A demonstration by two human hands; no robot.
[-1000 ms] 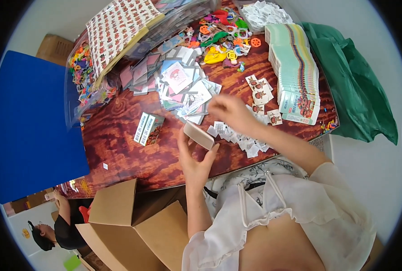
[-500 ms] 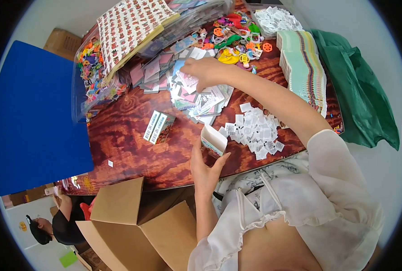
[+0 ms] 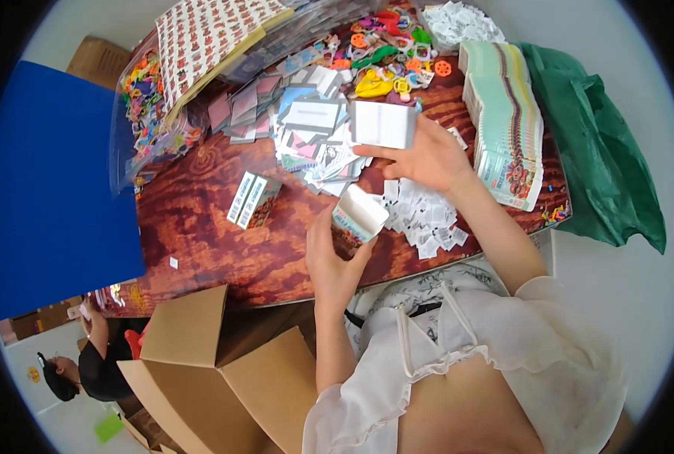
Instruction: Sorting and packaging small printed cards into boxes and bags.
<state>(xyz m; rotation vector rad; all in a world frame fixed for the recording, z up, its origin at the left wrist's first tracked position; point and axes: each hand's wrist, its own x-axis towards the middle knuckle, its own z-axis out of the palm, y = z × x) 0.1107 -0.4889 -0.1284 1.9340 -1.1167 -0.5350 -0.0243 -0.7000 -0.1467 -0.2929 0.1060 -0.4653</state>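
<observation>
My left hand [image 3: 331, 263] grips a small printed carton [image 3: 358, 215] near the table's front edge, its top uncovered and its white inside showing. Between the fingers of my right hand [image 3: 432, 155] is a flat packet [image 3: 382, 125] with a white face and a grey border, raised above the table. Below and left of it spreads a pile of similar flat packets [image 3: 312, 117] in white, grey and pink. Just right of the carton lies a heap of small white paper slips [image 3: 426, 219]. Two closed cartons [image 3: 254, 200] stand side by side to the left.
Colourful plastic trinkets [image 3: 394, 64] lie at the back, beside a tub of white slips [image 3: 462, 26]. Stacked flat cartons [image 3: 503, 125] and a green bag [image 3: 594, 144] flank the right edge. An open cardboard box [image 3: 216, 378] stands below the table; another person [image 3: 99, 363] is at lower left.
My right hand has drawn back from the packet pile toward the right, now with a packet in it. My left hand still holds the carton, tilted slightly differently.
</observation>
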